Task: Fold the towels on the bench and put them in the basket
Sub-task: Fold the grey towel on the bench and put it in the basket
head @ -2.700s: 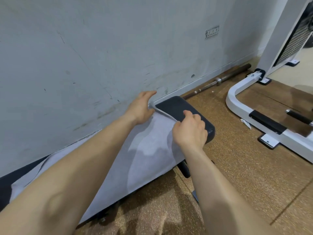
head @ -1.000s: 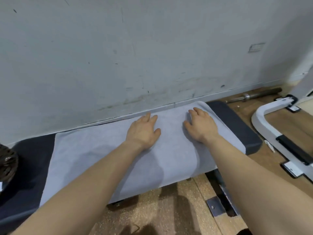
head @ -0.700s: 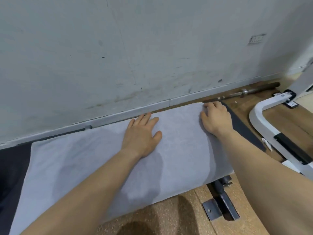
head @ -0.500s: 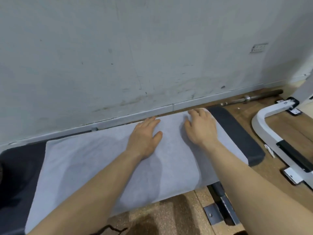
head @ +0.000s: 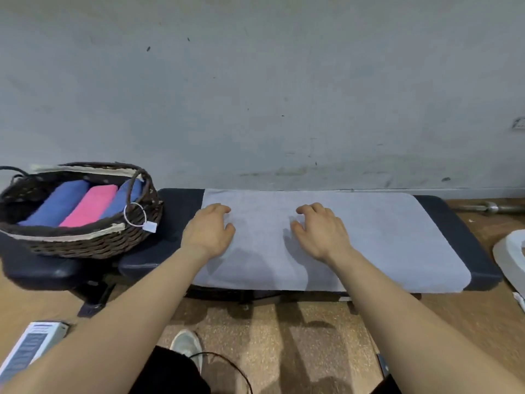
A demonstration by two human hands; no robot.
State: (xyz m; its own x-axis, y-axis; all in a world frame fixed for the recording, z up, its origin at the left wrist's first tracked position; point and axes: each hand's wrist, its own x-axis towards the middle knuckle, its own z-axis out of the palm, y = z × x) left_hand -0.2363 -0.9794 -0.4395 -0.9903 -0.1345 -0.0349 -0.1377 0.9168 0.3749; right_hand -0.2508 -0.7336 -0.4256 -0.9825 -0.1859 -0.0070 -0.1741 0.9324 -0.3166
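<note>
A pale grey towel (head: pixel 383 237) lies spread flat along the black padded bench (head: pixel 466 234). My left hand (head: pixel 208 231) rests palm down at the towel's left edge, fingers slightly curled. My right hand (head: pixel 319 231) presses on the towel's middle, fingers apart. Neither hand grips the cloth. A dark wicker basket (head: pixel 85 237) stands on the bench's left end and holds two rolled blue towels (head: pixel 61 201) and a pink one (head: pixel 95 204) between them.
A grey wall rises right behind the bench. A barbell bar (head: pixel 483 207) lies on the floor at the far right, near a white machine frame (head: pixel 508 251). A white device (head: pixel 31 345) sits on the floor at lower left, and my shoe (head: pixel 186 345) shows below the bench.
Both hands have slid left along the towel, the left one reaching its left edge. The view has swung left and pulled back, bringing the basket and the whole bench into sight.
</note>
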